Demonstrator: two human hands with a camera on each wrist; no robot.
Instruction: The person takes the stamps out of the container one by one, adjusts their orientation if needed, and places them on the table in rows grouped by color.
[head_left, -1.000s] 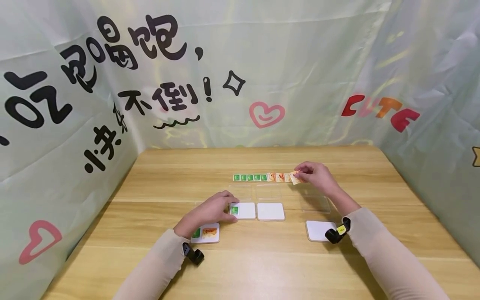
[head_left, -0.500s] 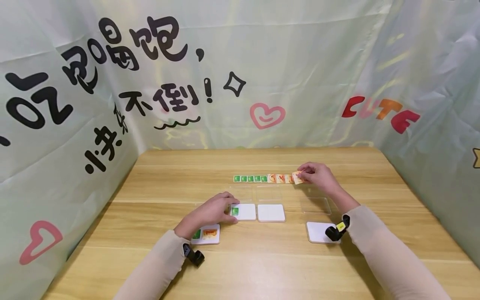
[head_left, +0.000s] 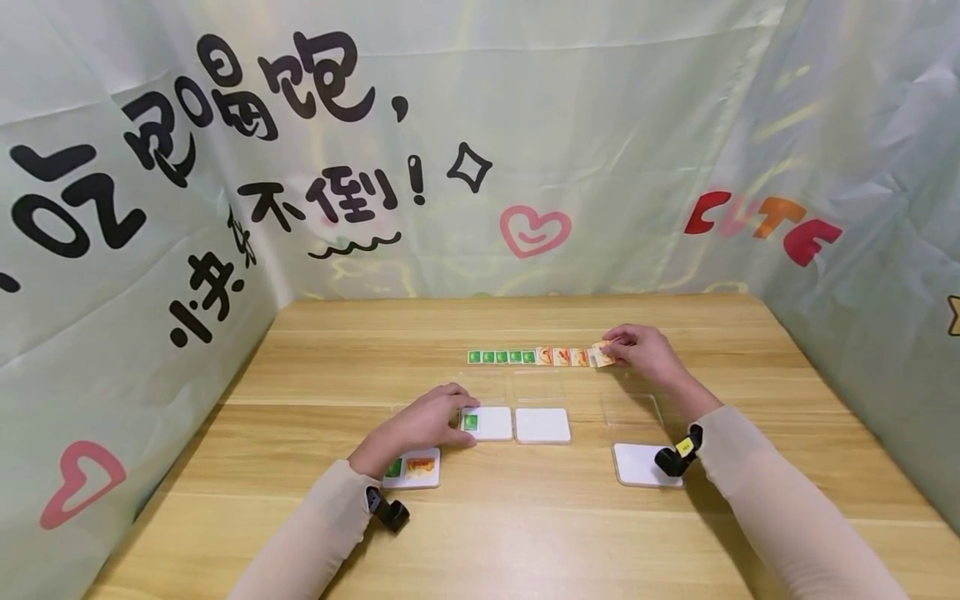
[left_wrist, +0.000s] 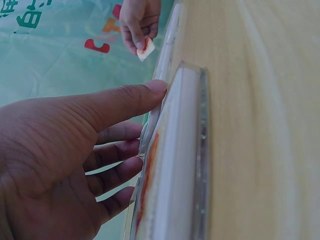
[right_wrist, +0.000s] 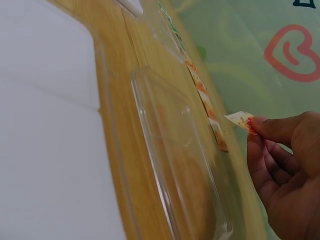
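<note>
while the left hand (head_left: 420,421), fingers relaxed, touches the white card (head_left: 493,423) with a green square (head_left: 470,422), the sticker row (head_left: 528,357) lies beyond; past its right end, an orange-printed sticker (right_wrist: 241,119) is pinched by the right hand (head_left: 643,354).

Left sleeve (head_left: 311,533) and right sleeve (head_left: 787,500): matched pair, full-length, plain pale beige, softly creased. Left camera (head_left: 393,515) and right camera (head_left: 669,462): wrist-worn, small, black, rounded at the free end. Label (head_left: 686,447): one, yellow, on the right camera's mounting, its dark markings too small to read.
</note>
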